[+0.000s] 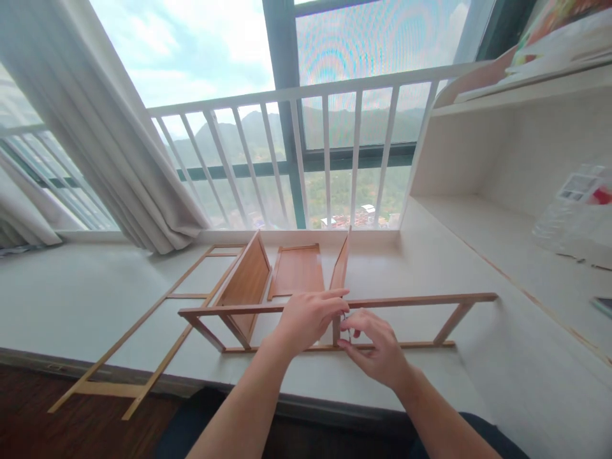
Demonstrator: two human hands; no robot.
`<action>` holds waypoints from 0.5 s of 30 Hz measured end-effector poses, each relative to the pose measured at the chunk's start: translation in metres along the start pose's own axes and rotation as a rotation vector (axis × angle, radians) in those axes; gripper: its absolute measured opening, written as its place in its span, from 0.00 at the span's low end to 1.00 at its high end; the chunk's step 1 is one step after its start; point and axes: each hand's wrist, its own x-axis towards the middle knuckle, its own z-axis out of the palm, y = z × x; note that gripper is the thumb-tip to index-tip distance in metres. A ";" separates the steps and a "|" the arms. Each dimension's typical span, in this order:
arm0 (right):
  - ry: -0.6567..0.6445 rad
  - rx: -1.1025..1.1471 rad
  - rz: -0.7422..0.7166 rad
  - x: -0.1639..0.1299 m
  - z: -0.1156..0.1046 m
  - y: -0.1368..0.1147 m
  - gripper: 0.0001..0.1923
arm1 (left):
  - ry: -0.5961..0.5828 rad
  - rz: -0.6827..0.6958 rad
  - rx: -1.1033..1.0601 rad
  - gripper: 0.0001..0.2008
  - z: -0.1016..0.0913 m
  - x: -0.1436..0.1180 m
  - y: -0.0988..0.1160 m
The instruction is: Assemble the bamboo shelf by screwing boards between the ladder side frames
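A wooden ladder-like frame (421, 300) stands on its long edge across the white ledge in front of me. My left hand (313, 317) is closed over its upper rail near the middle crosspiece, the fingertips reaching past the wood. Close beside it, my right hand (375, 344) pinches a small, thin silver metal piece (349, 328) against that crosspiece; its exact kind is hard to make out. Two wooden panels, a left panel (246, 280) and a right panel (340, 264), stand upright behind the frame and meet it. Between them, another wooden panel (297, 271) lies flat.
A second wooden frame (160, 319) lies on the ledge (81, 293) at left, its ends jutting past the front edge. White railings and a window rise behind, with a grey curtain (129, 127) at left. A white shelf unit (478, 255) with a plastic bottle (568, 204) borders the right.
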 end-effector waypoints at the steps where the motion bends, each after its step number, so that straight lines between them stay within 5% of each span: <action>1: -0.007 0.011 -0.019 0.001 -0.001 0.001 0.11 | 0.000 0.002 -0.004 0.13 0.000 0.000 0.000; 8: -0.007 -0.008 -0.078 -0.001 0.000 0.005 0.20 | -0.014 -0.005 -0.019 0.11 -0.001 -0.001 -0.004; 15: 0.044 -0.012 -0.139 0.007 -0.004 0.001 0.14 | 0.011 0.016 -0.013 0.13 -0.003 0.004 -0.004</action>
